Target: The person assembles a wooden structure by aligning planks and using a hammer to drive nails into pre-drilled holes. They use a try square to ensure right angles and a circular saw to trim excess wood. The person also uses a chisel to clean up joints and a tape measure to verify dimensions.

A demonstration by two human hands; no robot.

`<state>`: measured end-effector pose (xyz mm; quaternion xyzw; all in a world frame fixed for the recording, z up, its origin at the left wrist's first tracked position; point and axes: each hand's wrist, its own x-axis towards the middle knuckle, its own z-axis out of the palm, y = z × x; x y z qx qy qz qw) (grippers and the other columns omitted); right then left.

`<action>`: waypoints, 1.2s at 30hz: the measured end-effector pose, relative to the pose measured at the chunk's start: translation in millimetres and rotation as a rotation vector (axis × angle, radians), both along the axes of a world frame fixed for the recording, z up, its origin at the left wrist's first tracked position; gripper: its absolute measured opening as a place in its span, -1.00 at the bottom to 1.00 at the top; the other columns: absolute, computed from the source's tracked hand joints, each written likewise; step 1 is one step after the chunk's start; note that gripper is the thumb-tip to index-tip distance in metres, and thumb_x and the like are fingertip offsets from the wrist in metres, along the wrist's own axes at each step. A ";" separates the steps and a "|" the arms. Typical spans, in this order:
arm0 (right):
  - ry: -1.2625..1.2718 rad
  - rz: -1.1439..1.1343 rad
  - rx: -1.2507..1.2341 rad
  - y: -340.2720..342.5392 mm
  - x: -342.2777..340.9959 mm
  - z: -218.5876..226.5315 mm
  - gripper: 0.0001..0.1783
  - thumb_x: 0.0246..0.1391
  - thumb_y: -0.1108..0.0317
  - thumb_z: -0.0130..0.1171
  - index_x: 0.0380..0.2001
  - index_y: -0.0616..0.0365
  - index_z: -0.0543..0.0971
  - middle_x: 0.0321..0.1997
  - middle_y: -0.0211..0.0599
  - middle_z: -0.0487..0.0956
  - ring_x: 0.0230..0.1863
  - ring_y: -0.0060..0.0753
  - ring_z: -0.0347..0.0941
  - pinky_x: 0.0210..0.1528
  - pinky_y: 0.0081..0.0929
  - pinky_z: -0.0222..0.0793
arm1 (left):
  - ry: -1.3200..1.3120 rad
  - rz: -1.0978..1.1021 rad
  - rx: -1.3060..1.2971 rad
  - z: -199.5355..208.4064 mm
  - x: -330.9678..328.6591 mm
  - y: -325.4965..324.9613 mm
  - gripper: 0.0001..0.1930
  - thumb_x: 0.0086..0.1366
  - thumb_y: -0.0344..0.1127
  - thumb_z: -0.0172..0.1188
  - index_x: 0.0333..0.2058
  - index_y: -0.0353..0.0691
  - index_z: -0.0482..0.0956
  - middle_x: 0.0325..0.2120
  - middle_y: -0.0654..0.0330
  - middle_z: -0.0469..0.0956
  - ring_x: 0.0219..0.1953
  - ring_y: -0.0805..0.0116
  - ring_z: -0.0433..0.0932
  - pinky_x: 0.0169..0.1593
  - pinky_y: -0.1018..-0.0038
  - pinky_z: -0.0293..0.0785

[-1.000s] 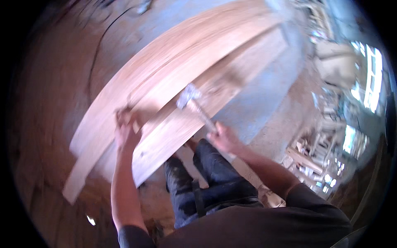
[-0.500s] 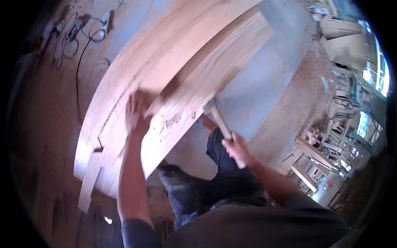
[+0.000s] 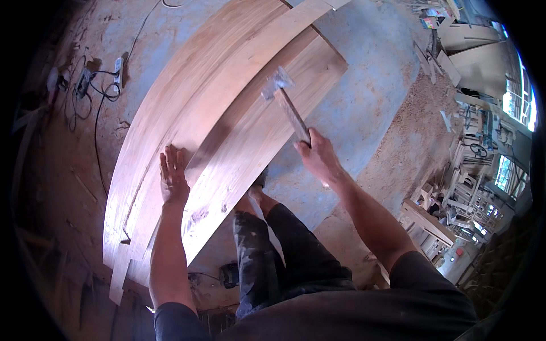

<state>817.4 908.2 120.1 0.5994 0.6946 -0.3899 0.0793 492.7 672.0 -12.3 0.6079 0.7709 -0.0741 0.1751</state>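
My left hand (image 3: 173, 175) lies flat, palm down, on a long pale wooden board (image 3: 227, 91), its fingers stretched out. My right hand (image 3: 318, 157) is wrapped round the wooden handle of a hammer (image 3: 292, 112). The metal hammer head (image 3: 277, 83), a little blurred, is above the lower wide plank (image 3: 267, 122); whether it touches the wood I cannot tell. A thin strip of wood (image 3: 120, 273) sticks out past the near left end of the boards.
A white power strip (image 3: 119, 74) and black cables (image 3: 98, 122) lie on the dusty floor at the left. Wood offcuts (image 3: 429, 220) and stacked wooden parts fill the right side. A dark power tool (image 3: 229, 275) sits beside my leg.
The hammer has moved up and away from me along the lower plank, with my right hand still round its handle. My left hand has settled flat on the board, slightly left.
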 end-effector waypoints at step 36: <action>-0.133 0.118 -0.003 151.2 -38.6 -7.0 -0.67 0.11 0.24 0.12 -0.20 0.28 0.38 -0.38 0.27 0.58 -0.25 0.30 0.56 -0.19 0.06 0.44 | -0.048 0.238 0.086 -3.8 21.9 8.7 -0.21 0.04 -0.64 -0.03 0.34 -0.22 0.16 0.43 -0.11 -0.11 0.47 -0.16 -0.19 0.45 -0.02 -0.12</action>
